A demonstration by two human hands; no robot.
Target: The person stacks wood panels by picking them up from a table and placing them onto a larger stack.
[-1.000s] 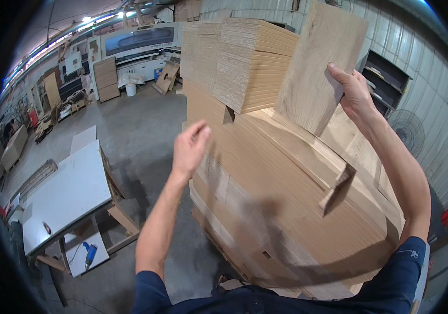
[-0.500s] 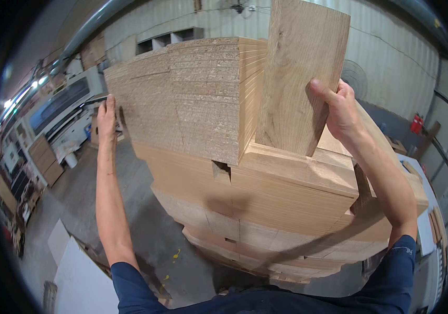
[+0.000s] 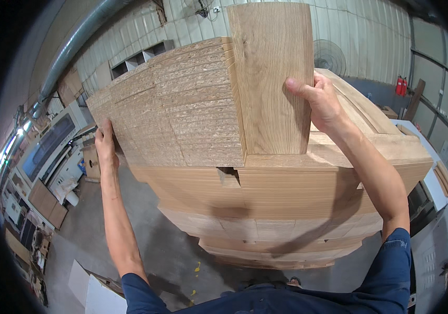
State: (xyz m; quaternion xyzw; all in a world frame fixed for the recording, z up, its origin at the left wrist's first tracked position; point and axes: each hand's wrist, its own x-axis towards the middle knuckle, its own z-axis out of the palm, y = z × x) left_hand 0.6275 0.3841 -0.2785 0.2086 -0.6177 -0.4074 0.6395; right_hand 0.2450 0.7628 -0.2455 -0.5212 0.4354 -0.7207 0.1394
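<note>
A tall stack of particle boards with rough cut edges (image 3: pixel 171 104) sits on a larger pile of light wood boards (image 3: pixel 297 191). My right hand (image 3: pixel 321 99) grips the right edge of a wood-grain board (image 3: pixel 268 78), thumb on its front face and fingers behind. The board stands upright, its lower end on the pile and its left edge close beside the stack's right end. My left hand (image 3: pixel 107 146) lies along the stack's left end, fingers stretched out and holding nothing; part of it is hidden behind the corner.
Beyond the pile on the left stands a large machine with a dark window (image 3: pixel 51 138). A standing fan (image 3: pixel 330 57) and a red fire extinguisher (image 3: pixel 401 86) are at the back. White panels (image 3: pixel 103 298) lean low at the left. Grey floor (image 3: pixel 166 246) surrounds the pile.
The wood-grain board has moved left, up to the stack's right end, with my right hand still on it. My left hand stays at the stack's left end. The view has shifted.
</note>
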